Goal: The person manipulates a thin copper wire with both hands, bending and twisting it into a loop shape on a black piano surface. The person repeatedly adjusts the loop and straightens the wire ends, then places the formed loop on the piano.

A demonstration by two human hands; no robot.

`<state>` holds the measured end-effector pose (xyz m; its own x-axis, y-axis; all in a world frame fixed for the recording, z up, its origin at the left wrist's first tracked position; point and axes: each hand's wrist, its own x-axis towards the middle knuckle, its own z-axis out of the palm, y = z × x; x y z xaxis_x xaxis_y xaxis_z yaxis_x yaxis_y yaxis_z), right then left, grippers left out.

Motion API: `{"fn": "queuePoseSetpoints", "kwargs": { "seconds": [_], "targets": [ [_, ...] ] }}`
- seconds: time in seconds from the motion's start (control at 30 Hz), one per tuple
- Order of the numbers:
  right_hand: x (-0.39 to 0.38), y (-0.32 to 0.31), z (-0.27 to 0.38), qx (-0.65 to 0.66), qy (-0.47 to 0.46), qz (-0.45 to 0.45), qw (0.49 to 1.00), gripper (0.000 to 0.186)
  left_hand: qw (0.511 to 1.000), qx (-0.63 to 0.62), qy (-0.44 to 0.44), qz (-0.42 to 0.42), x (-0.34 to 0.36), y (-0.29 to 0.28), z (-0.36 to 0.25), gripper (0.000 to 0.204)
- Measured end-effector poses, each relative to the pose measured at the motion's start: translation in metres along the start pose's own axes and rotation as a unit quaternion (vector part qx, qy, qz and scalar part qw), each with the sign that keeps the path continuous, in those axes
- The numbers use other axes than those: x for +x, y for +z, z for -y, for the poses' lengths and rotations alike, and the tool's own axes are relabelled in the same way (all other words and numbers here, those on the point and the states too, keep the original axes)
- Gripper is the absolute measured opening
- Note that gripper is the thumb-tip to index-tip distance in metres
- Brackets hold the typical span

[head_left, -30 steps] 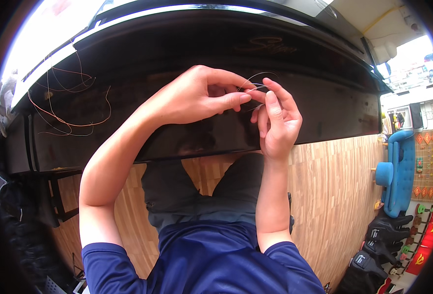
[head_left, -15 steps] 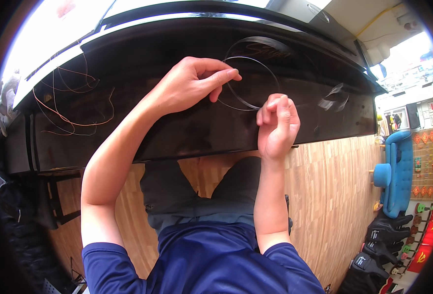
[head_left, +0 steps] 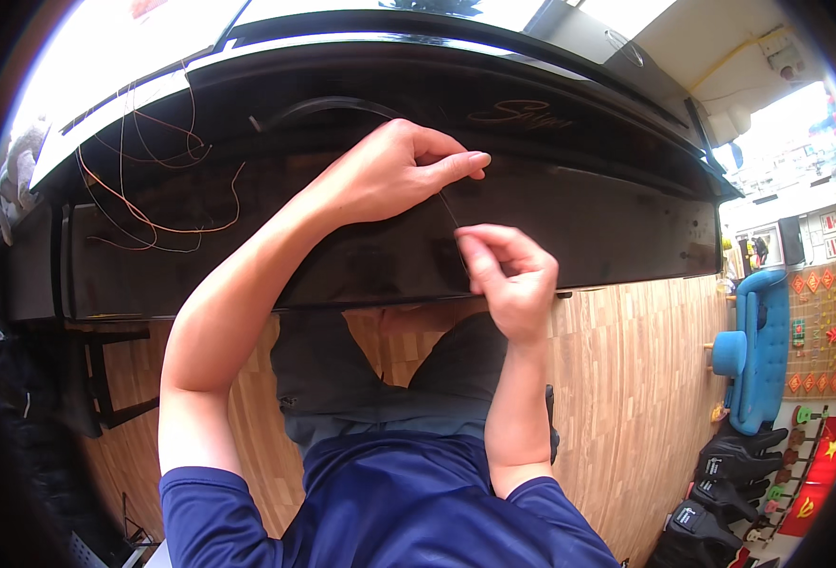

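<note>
A thin dark wire (head_left: 449,210) runs in a short slanted line between the person's two hands, held in front of the glossy front panel of a black piano (head_left: 579,204). The left hand (head_left: 394,170) pinches the upper end of the wire between thumb and forefinger, with the other fingers curled in and the forefinger pointing right. The right hand (head_left: 510,279) sits just below and to the right, its thumb and fingertips closed on the lower end of the wire. The two hands are close together but do not touch.

Both bare forearms rise from the lower edge of the view, from the short sleeves of a dark blue shirt (head_left: 389,511). The person's knees, in dark grey trousers (head_left: 342,379), sit under the piano's edge.

On top of the piano to the left lies a loose tangle of copper-coloured wires (head_left: 143,175). The floor (head_left: 616,379) is light wood planks. Far right stands a bright blue upholstered chair (head_left: 758,350), and below it a cluster of black bags (head_left: 721,483).
</note>
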<state>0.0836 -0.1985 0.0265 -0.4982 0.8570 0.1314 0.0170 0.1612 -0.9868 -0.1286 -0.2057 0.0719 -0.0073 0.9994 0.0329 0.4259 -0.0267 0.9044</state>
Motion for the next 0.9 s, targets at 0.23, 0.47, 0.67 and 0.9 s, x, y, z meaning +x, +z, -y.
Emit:
{"fn": "queuePoseSetpoints", "kwargs": {
  "seconds": [0.23, 0.47, 0.67, 0.9],
  "targets": [
    [-0.006, -0.035, -0.012, 0.211, -0.038, -0.121, 0.969, 0.015, 0.995, -0.079, 0.041, 0.055, -0.003, -0.005, -0.002, 0.028],
    [-0.022, -0.055, -0.014, 0.274, -0.023, -0.154, 0.949, 0.014, 0.996, -0.080, 0.013, 0.047, -0.004, -0.007, -0.003, 0.025],
    [-0.041, -0.078, -0.015, 0.242, 0.013, -0.154, 0.958, 0.016, 0.990, 0.010, 0.058, 0.126, -0.002, -0.014, -0.003, 0.028],
    [-0.075, -0.129, -0.013, 0.164, 0.047, -0.096, 0.981, 0.028, 0.993, -0.039, 0.025, 0.109, -0.006, -0.013, -0.004, 0.030]
  ]
}}
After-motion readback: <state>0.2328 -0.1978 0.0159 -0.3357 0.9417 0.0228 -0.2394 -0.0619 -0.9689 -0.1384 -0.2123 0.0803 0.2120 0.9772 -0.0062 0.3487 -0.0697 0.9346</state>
